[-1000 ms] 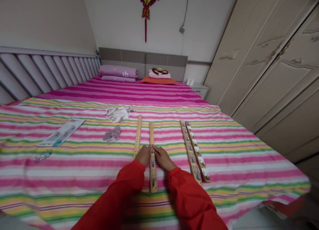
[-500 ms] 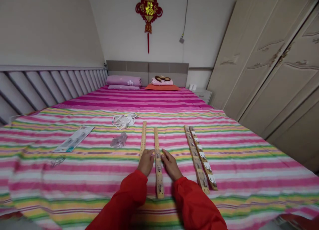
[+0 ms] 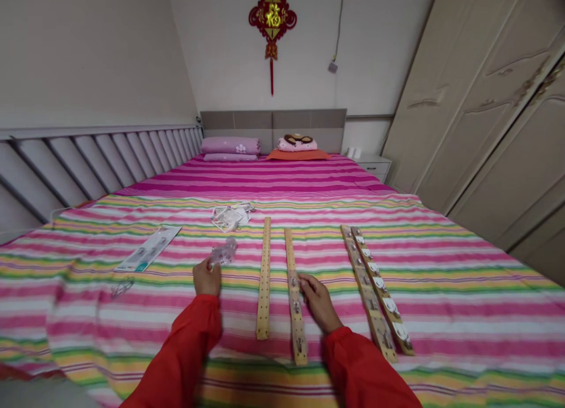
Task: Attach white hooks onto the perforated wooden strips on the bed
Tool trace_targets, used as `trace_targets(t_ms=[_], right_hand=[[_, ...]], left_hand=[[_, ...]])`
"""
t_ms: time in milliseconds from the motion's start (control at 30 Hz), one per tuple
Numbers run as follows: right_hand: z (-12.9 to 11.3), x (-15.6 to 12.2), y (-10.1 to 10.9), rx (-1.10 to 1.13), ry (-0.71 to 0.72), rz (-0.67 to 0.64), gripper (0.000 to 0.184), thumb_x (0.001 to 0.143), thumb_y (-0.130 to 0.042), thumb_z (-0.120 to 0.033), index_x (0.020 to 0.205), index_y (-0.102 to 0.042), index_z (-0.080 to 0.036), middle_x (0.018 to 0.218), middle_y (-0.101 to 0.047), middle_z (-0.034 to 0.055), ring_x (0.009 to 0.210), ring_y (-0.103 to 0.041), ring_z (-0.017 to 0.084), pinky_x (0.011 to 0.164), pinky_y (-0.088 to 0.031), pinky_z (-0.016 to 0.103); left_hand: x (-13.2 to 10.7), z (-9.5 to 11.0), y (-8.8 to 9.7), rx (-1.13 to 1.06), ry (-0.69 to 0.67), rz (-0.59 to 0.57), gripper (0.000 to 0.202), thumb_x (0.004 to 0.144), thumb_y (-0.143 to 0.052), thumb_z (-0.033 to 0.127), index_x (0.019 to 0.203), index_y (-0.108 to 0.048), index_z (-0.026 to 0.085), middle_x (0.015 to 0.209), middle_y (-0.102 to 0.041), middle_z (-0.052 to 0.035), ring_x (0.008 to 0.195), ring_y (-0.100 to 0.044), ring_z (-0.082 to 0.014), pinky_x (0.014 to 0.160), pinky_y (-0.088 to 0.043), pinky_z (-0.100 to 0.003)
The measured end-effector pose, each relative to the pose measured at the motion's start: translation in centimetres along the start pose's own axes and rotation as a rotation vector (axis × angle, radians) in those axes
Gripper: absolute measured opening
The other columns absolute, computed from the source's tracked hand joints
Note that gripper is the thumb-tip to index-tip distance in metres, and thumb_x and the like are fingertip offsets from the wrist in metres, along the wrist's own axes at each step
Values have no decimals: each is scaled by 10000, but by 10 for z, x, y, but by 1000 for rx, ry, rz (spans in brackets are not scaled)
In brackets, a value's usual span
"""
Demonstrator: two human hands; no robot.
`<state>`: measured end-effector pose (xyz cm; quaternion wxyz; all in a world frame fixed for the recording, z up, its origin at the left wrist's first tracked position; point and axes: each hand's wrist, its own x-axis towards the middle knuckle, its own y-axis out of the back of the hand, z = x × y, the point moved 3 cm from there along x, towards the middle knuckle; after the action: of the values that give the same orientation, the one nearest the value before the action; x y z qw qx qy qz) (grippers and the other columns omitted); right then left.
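My left hand (image 3: 207, 277) is at the near edge of a small heap of clear plastic pieces (image 3: 225, 251), thumb and forefinger slightly apart. My right hand (image 3: 318, 298) has its bent fingers closed at the right edge of a narrow wooden strip (image 3: 290, 252). Small metal clips (image 3: 296, 308) sit along the near half of that strip, and its far half is bare. Between my hands lies a second wooden strip (image 3: 263, 278), with rows of holes and no clips.
Farther right lie a strip with metal clips (image 3: 362, 278) and one with white pieces (image 3: 379, 283). On the left are a flat white package (image 3: 150, 248) and thin metal pieces (image 3: 122, 286). A white tangled pile (image 3: 232, 216) lies beyond the plastic heap on the striped cloth (image 3: 168, 319).
My left hand has moved left from beside the wooden strips to the clear plastic heap, uncovering the holed strip. My right hand stays beside the clipped strip. The view has shifted slightly.
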<state>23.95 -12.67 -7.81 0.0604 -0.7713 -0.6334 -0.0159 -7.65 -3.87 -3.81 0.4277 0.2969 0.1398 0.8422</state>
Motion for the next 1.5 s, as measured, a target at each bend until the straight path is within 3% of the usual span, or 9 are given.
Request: trace_targets(t_ms=[367,467,633,833,933,1100,1167,1333,1500], right_hand=[[-4,-2,-1,19,-7,7,351,739,-611,-459,921,-680,-166,601,-541,-17,460,-401,109,438,-321,244],[-5,-2,-1,32,-6,9,359,730,-621,-464,920,-678,-165,592,-536,-21,456,-397,107,435,-317,243],[-6,-3,-1,38,3,15,351,724,-627,-472,903,-685,-176,593,-550,-18,458,-390,106,434,-321,244],[-5,-3,-1,46,-2,18,336,727,-626,-461,897,-682,-176,590,-545,-18,459,-394,108,429,-312,240],[-4,-2,-1,42,7,21,328,730,-623,-454,894,-679,-176,585,-542,-22,457,-394,110,431,-310,243],[-4,-2,-1,44,-7,22,325,731,-621,-433,904,-675,-163,592,-538,-24,457,-406,109,440,-319,247],[-4,-2,-1,54,-10,29,325,726,-626,-430,901,-676,-161,596,-539,-24,456,-410,108,441,-322,247],[-1,0,1,113,-21,44,350,684,-670,-460,877,-682,-168,579,-550,-29,439,-414,101,434,-334,247],[-2,1,5,215,-84,66,411,638,-708,-494,867,-683,-154,583,-570,-27,405,-401,78,391,-289,219]], left_hand=[[-13,-2,-4,-143,211,-50,364,610,-624,281,917,-658,88,628,-606,-23,593,-580,-186,657,-499,-356],[-25,3,6,-167,99,-60,309,658,-595,352,858,-658,125,710,-622,-35,657,-583,-181,675,-500,-333],[-40,20,22,-21,-305,-48,196,771,-518,348,794,-645,200,808,-643,-50,827,-579,-200,798,-465,-338],[-53,29,22,-17,-402,-48,172,794,-513,312,784,-654,213,863,-660,-67,905,-578,-214,876,-437,-366],[-56,24,17,-121,-280,-37,154,754,-555,331,752,-658,217,863,-673,-53,916,-591,-211,875,-451,-369],[-55,4,9,-511,250,101,274,608,-652,368,772,-651,150,742,-670,-38,723,-612,-177,709,-509,-336],[-56,7,11,-580,281,97,295,585,-671,365,777,-651,142,740,-671,-38,722,-612,-171,717,-509,-334],[-69,48,28,-431,-100,-10,241,667,-651,408,743,-676,180,855,-647,-54,869,-596,-189,704,-491,-294],[-89,95,31,-415,-417,-390,170,737,-631,369,737,-715,222,777,-591,-40,715,-559,-149,596,-454,-261]])
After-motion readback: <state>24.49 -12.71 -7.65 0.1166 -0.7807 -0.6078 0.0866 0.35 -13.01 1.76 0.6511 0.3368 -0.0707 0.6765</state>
